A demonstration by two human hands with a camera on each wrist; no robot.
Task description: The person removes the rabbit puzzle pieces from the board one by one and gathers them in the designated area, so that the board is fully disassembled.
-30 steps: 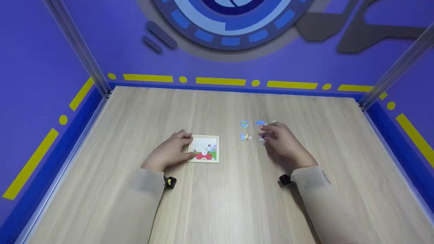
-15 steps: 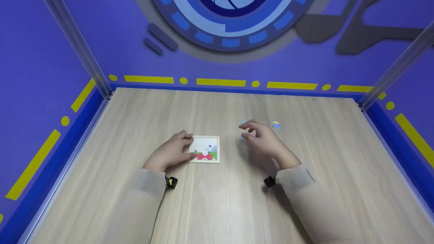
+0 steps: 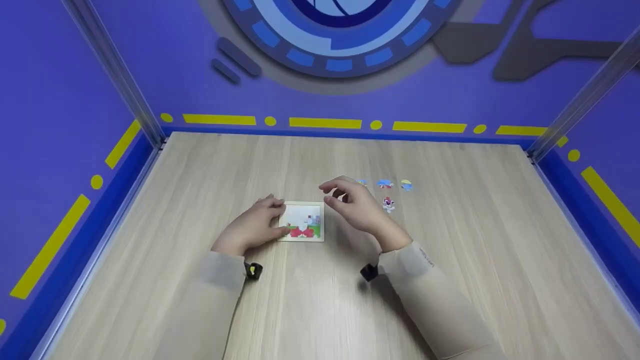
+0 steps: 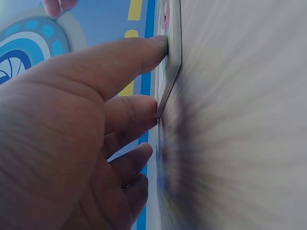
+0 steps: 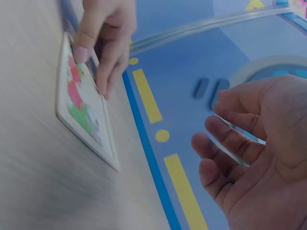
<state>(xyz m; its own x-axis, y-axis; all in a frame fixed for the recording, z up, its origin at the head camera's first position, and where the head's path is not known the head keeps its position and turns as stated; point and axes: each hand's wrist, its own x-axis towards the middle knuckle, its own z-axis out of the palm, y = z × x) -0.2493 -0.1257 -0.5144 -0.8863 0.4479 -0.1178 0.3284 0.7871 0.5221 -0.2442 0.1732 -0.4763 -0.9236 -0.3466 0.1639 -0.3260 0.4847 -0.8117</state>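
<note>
A person's left hand [image 3: 250, 227] is resting against the 9 o'clock edge of a small square cream-framed puzzle board [image 3: 303, 221] printed in red, green and white, thumb on its front corner and fingertips along its side, pressing rather than wrapping it. The board is lying flat near the centre of the pale wood-grain table [image 3: 320, 310], its edges running square with the table's, no side plainly longer than another. The right hand [image 3: 356, 205] is hovering just above the board's 2 o'clock corner, fingers loosely curled and spread; whether it is pinching a piece cannot be told. At 2 o'clock from the board, loose blue, yellow and red puzzle pieces [image 3: 387, 192] are lying scattered, near one another and apart from the board. Bare tabletop is stretching wide toward 6 o'clock and both sides, ending at the purple walls with yellow dashes [image 3: 325, 121] at 12 o'clock.
</note>
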